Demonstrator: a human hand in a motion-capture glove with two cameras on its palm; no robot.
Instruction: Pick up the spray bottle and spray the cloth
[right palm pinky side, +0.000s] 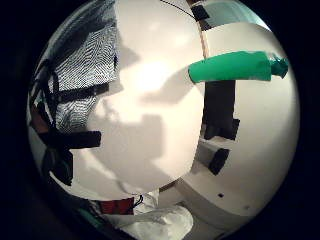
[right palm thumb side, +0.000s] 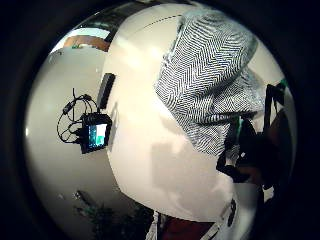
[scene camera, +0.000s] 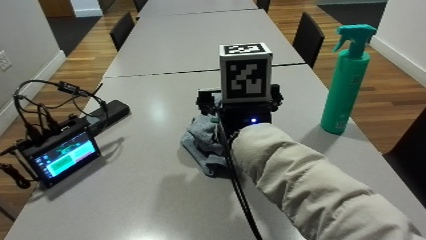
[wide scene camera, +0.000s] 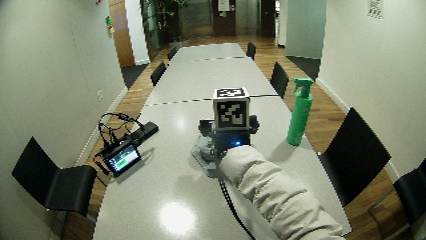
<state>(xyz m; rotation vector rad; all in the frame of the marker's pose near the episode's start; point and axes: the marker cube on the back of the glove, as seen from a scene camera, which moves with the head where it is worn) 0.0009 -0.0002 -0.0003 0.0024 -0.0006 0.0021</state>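
Right hand (scene camera: 236, 112) poised over grey cloth (scene camera: 203, 145), finger state impossible to tell. Green spray bottle (scene camera: 346, 80) upright well off to the right, near tabletop (scene camera: 153, 190) edge; bare surface between.

Cloth (scene camera: 203, 145) left — bottle (scene camera: 345, 85) right.

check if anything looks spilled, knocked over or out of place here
Nothing stands out. The spray bottle stands upright on the table, and the cloth lies rumpled under the gloved right hand.
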